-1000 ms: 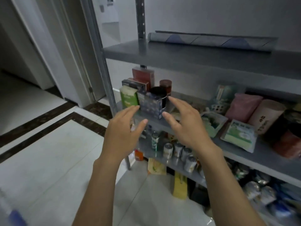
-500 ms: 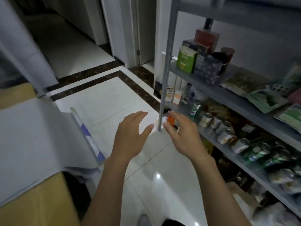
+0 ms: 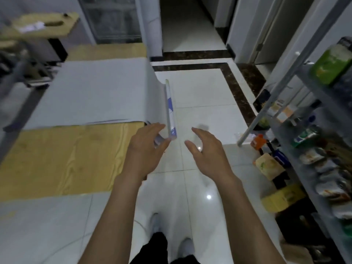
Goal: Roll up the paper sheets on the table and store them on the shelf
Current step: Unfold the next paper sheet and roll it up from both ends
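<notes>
A large white paper sheet point(image 3: 91, 96) lies flat on the wooden table point(image 3: 62, 155) at the left. Its right edge hangs over the table side and is curled into a narrow roll point(image 3: 170, 109) with blue print. My left hand point(image 3: 146, 147) is open just below the roll's near end, fingertips close to it; contact is unclear. My right hand point(image 3: 207, 149) hovers open over the floor to the right of the roll, holding nothing. The metal shelf point(image 3: 297, 103) stands at the right.
White tiled floor point(image 3: 200, 92) with a dark border runs between table and shelf. The shelf holds cans, packets and a green box point(image 3: 331, 63); boxes point(image 3: 282, 199) sit on the floor by it. A doorway opens ahead. My feet point(image 3: 171, 235) show below.
My view has swung left from the shelf to the table. Both open hands moved away from the shelf toward the curled edge of the sheet.
</notes>
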`<state>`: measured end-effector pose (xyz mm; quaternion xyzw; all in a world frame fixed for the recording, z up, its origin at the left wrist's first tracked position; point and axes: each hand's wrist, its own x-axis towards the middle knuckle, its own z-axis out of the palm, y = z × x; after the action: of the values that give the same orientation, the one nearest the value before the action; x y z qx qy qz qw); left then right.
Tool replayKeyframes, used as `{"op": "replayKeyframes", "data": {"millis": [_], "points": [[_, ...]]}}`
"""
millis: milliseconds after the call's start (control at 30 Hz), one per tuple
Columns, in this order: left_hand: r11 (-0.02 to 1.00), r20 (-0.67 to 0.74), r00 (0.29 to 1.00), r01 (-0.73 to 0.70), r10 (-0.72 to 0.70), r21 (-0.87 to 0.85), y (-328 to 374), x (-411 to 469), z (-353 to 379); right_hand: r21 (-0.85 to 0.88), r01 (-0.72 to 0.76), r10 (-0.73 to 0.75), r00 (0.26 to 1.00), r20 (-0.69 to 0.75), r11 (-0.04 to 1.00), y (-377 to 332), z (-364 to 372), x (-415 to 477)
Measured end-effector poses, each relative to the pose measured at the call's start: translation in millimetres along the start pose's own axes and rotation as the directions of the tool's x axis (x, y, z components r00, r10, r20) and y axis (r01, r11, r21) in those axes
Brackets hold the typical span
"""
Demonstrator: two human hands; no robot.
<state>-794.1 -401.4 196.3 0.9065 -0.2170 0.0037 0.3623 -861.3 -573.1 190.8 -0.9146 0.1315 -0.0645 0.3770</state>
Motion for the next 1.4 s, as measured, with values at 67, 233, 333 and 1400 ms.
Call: {"op": "replayKeyframes", "data": {"millis": [67,233,333,1400], "points": [[0.999,-0.064,0.997,0.05,-0.049,0.015,-17.8,-22.4,-20.8,0.01,0.057,-0.057,0.997,0.051,0.998,-18.4,15.4,-7.4],[0.981,-0.147,0.975,0.181,-0.169,0.075,-66.7,-72.7,-72.2,0.061,0.188,-0.195,0.969,0.152,0.98,-75.8,61.4,-15.1],[0.963,-0.151,0.975,0.191,-0.164,0.188,-103.2,-101.8,-108.1,0.054,0.251,-0.256,0.936,0.243,0.967,-114.0,100.9,-20.3],[0.868,-0.39,0.842,0.464,-0.372,0.174,-480.8,-83.4,-434.1,0.117,0.36,-0.368,0.788,0.493,0.926,-459.7,480.5,126.1]]}}
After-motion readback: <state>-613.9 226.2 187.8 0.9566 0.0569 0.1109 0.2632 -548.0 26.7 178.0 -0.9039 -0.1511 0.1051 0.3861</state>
